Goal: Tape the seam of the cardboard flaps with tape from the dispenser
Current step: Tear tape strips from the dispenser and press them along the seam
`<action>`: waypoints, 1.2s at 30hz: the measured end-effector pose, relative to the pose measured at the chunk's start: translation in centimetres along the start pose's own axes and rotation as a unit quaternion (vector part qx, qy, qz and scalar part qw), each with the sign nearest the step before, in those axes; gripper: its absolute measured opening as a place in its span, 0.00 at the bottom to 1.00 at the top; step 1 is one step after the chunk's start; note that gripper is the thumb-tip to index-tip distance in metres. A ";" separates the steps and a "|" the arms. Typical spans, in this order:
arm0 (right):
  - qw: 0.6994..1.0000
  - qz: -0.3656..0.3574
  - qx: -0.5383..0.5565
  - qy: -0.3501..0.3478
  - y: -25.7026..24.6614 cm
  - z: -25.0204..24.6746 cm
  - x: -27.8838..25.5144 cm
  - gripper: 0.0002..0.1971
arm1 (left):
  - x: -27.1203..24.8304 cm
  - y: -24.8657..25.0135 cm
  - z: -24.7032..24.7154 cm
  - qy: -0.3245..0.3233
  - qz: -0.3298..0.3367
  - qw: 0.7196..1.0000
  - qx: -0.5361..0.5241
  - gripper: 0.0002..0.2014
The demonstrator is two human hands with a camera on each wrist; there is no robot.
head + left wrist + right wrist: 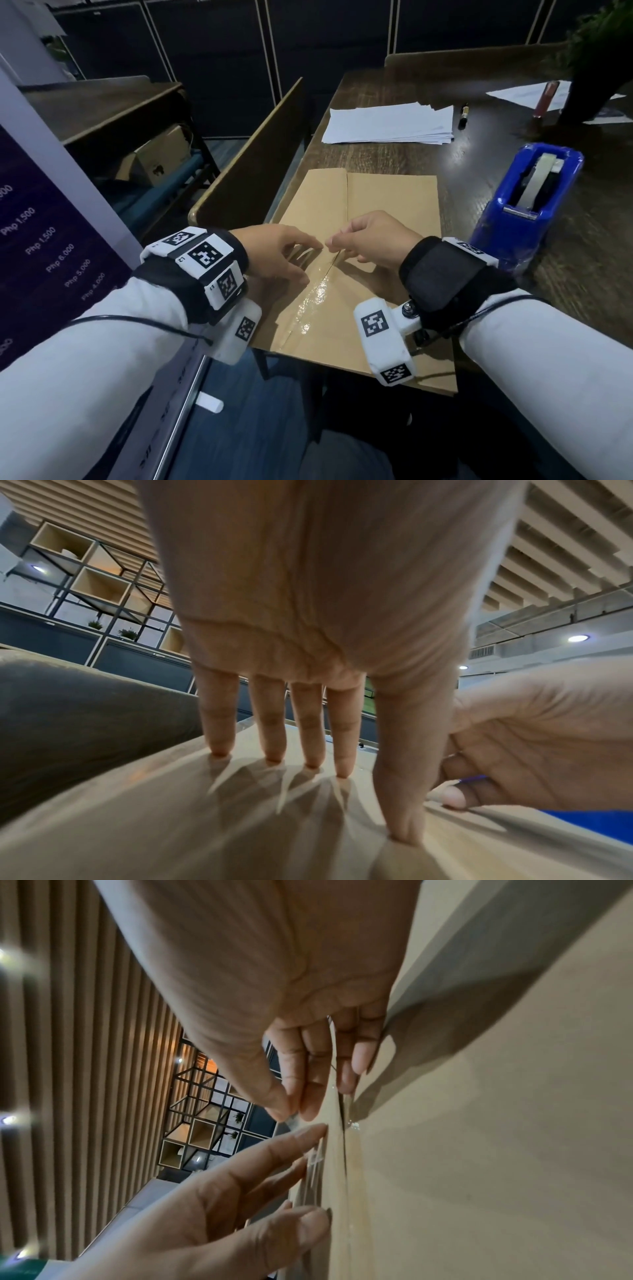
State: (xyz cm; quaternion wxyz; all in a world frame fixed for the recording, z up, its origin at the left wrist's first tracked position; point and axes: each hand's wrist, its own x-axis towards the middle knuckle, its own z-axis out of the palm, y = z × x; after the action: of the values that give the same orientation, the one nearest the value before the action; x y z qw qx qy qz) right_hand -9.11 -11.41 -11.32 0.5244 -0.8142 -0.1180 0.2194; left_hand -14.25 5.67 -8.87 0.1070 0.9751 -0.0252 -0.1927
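Cardboard lying flat on bench, near edge overhanging. Left hand pressing straight, spread fingers onto left flap beside seam. Right hand pinching clear tape end between thumb and forefinger; glossy strip covering near part of seam. Blue dispenser sitting just right of cardboard.

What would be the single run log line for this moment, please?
left hand: presses cardboard | right hand: pinches tape end | seam: near half taped | dispenser: idle
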 end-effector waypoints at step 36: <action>0.983 0.033 -0.169 -0.068 0.0 -0.9 1.4 0.22 | -0.9 0.4 -0.6 -0.091 -0.019 0.995 -0.019 0.22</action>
State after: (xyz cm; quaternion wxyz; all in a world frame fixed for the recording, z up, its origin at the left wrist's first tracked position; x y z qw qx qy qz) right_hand -7.42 -11.53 -11.29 0.3621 -0.8780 -0.1615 0.2682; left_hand -14.90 5.50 -7.93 0.1194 0.9516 -0.0123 -0.2829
